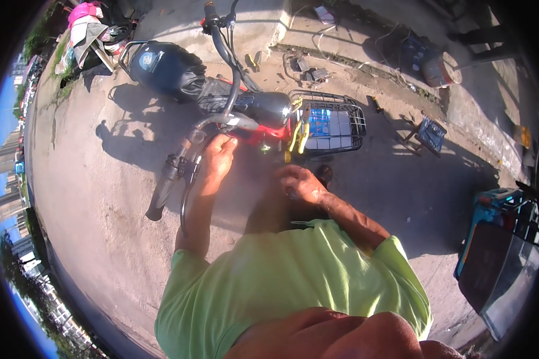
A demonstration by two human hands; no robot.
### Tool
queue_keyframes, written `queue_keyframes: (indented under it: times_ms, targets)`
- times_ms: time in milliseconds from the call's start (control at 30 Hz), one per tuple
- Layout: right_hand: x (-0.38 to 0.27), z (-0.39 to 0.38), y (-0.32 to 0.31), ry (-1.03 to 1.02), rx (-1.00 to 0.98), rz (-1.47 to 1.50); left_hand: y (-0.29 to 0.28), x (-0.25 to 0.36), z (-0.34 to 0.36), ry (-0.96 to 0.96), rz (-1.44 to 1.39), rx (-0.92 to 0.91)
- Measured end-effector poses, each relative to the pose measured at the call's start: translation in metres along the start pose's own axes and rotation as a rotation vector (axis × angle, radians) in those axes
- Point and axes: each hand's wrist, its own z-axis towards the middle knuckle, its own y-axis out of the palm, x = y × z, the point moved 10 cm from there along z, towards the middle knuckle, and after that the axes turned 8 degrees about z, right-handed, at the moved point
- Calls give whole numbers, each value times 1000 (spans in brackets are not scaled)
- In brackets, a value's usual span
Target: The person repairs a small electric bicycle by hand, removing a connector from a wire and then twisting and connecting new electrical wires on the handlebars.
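Note:
In front of me stands an electric bike with a black and red front body (272, 109) and bent handlebars (224, 90). My left hand (220, 154) is closed, its fingertips pinched together against the bike's red edge just under the handlebar; what they hold is hidden. My right hand (302, 183) is closed too, with curled fingers over my lap, and whatever may be in it cannot be made out. Yellow-handled pliers (303, 134) hang at the near side of the black wire basket (347, 149), close beyond my right hand. Something blue and white (329, 124) lies in the basket.
A dark seat (161, 69) forms the bike's left end. Small dark parts (311, 73) and a tool (254, 60) lie on the ground beyond. Right of the basket is a folding stool (430, 135), with a bucket (443, 69) behind it and a blue-edged vehicle (491, 257) at far right.

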Motion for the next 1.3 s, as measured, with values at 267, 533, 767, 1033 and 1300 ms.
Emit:
queue_keyframes:
  times_ms: [267,533,767,1033,1300]
  targets:
    - [21,6,5,101,-60,341,-1,24,-4,127,50,-52]
    - [9,22,23,65,-78,258,-3,-16,-11,185,-238,42]
    - [-27,71,35,-81,19,102,10,-67,-23,111,-477,49]
    - [-66,113,57,-236,167,-152,17,-88,-29,51,-629,82]
    - [-78,130,56,-356,314,-376,26,-106,7,67,-788,153]
